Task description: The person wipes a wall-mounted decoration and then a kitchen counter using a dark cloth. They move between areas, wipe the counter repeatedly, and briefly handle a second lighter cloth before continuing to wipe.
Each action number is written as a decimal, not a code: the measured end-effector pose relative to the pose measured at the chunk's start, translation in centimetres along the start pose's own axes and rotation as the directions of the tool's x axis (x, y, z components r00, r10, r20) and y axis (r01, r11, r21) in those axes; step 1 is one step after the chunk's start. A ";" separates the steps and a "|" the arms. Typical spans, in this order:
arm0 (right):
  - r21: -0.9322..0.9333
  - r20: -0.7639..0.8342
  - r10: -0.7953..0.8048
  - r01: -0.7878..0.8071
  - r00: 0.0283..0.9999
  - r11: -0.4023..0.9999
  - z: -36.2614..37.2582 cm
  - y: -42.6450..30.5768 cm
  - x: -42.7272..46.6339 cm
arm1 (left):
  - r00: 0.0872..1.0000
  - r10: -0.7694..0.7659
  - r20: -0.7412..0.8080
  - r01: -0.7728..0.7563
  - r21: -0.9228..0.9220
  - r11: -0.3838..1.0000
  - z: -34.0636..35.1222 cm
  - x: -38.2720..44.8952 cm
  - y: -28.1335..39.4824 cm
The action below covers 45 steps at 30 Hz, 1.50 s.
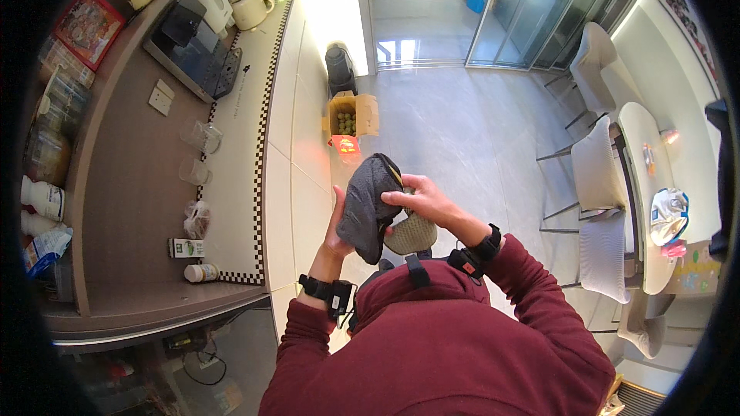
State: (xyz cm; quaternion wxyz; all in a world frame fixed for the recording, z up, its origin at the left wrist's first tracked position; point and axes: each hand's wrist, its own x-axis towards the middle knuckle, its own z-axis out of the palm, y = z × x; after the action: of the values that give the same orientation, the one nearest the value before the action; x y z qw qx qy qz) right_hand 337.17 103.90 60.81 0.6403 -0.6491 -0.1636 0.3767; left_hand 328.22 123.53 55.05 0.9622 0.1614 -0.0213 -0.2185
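A dark grey fabric item (370, 202), rounded like a cap or a slipper, is held in front of my body; I cannot tell which it is. Its edge shows a strip of yellow. My left hand (337, 230) supports it from the left, thumb up along its side and the other fingers hidden behind it. On the other side, my right hand (425, 201) pinches its edge, thumb on top. Below the right hand hangs an olive-green textured fabric piece (411, 234), partly behind the hand; whether it is joined to the grey item is unclear.
On the left, a counter (240, 156) carries glass cups (201, 136), a water dispenser (191, 40) and a cream kettle (250, 8). An open cardboard box (365, 115) of round green fruit stands on the floor ahead. Chairs (598, 170) line a white table (639, 127) at right.
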 end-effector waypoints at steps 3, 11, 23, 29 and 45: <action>0.093 -0.067 -0.068 0.075 0.995 0.993 0.2 -0.2 0.1 | 0.994 0.003 0.113 -0.003 -0.002 1.000 -0.9 0.1 -0.3; 0.103 -0.169 -0.043 0.061 0.985 0.993 -0.3 0.1 -0.6 | 0.951 0.170 -0.259 -0.194 -0.071 0.978 -4.0 -3.6 -2.9; -0.092 -0.081 0.070 -0.077 0.994 0.993 -2.1 2.5 0.1 | 0.797 0.360 -0.485 -0.281 0.230 0.932 -5.9 -3.7 -1.5; -0.203 -0.063 0.142 -0.152 0.988 0.967 -2.8 4.3 0.6 | 0.564 0.681 -0.468 -0.332 0.627 0.705 -4.6 -7.1 3.7; -0.122 -0.051 0.175 -0.180 0.983 0.976 -4.7 4.3 0.1 | 0.491 0.849 -0.195 0.814 0.451 -0.367 -9.6 -17.6 13.3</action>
State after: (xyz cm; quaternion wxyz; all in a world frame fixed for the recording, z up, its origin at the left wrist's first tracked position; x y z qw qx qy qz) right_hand 339.37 100.09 56.21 0.5651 -0.7076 -0.1157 0.4083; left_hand 318.91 145.29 50.71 0.1271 0.9445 0.2928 0.0776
